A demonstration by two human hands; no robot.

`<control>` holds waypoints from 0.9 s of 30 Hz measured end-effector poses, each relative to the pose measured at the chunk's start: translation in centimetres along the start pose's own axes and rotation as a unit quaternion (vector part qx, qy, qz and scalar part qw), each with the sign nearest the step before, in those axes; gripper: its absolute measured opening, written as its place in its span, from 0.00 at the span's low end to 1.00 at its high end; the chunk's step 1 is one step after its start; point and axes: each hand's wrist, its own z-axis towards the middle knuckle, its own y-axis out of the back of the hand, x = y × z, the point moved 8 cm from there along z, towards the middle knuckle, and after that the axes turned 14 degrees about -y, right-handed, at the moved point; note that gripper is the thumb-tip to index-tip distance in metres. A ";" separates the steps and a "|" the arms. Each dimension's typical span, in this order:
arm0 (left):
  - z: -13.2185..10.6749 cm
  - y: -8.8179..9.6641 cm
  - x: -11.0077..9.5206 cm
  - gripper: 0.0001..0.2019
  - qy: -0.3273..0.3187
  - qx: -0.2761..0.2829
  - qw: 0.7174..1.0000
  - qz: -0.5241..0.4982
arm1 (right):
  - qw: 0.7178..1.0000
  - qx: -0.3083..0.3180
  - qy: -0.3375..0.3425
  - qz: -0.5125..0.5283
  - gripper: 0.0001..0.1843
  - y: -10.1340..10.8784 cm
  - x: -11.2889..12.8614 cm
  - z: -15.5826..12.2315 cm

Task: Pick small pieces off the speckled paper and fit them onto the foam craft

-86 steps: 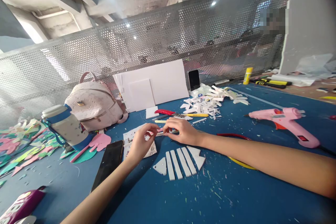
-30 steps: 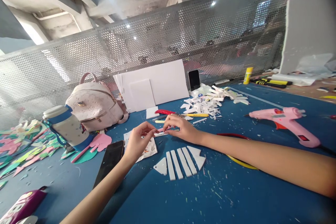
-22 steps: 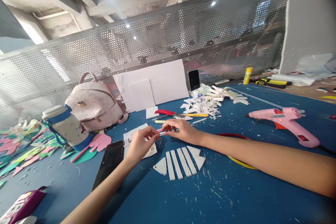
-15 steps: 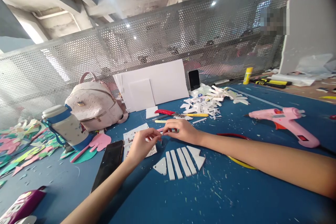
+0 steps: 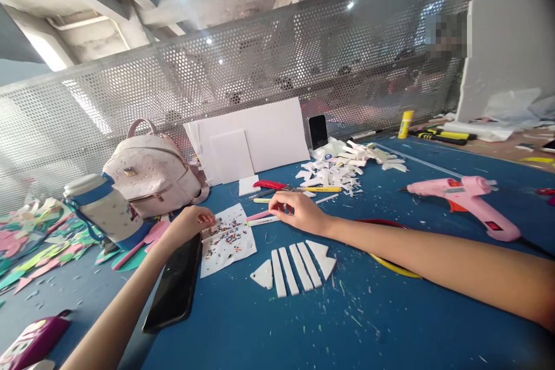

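At far left, pastel foam scraps (image 5: 39, 240) spread behind a purple case (image 5: 32, 338), which the left border cuts off. A bottle (image 5: 104, 208) stands before a pale backpack (image 5: 151, 176). The left hand (image 5: 193, 225) is raised over the upper end of a black phone (image 5: 176, 289); its fingers are curled with the tips close together, and whether they pinch anything cannot be told. The fingertips lie at the left edge of a white paper (image 5: 236, 245) sprinkled with dark and coloured bits. At the paper's right edge, a pink stick (image 5: 259, 215) and a slim white stick (image 5: 265, 221) lie nearly parallel, in the gap between the hands. The right hand (image 5: 299, 214) has bent fingers and thumb closed on the right end of the pink stick; its hold on the white one cannot be told. Nearer the viewer, separate white pieces (image 5: 281, 273) lie in a fish-shaped row with narrow gaps. Below them, the blue tabletop (image 5: 303, 335), flecked with crumbs, runs broadly from the phone's right edge to the right forearm. Beyond that forearm, a pink glue gun (image 5: 463, 191) lies well apart from both hands.
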 end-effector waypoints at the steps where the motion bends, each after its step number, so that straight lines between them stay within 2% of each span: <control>1: 0.1 -0.1 -0.2 0.10 -0.001 0.003 1.000 -0.004 | 1.000 0.000 0.000 -0.001 0.06 0.0 0.0 0.0; 6: 0.3 -0.5 -0.8 0.10 -0.004 0.014 1.000 -0.018 | 1.000 0.000 -0.006 -0.008 0.07 -0.1 -0.2 0.0; 13: 0.3 -0.7 -0.4 0.10 -0.007 0.010 1.000 -0.022 | 1.000 0.003 -0.003 -0.009 0.07 -0.1 -0.1 0.0; 22: 0.3 -0.5 0.1 0.09 -0.007 -0.012 1.000 -0.008 | 1.000 0.006 0.002 -0.002 0.06 -0.2 0.0 0.0; 27: 0.1 0.3 -0.3 0.07 -0.003 -0.039 0.999 -0.009 | 1.000 0.008 -0.003 -0.008 0.07 -0.2 0.0 0.1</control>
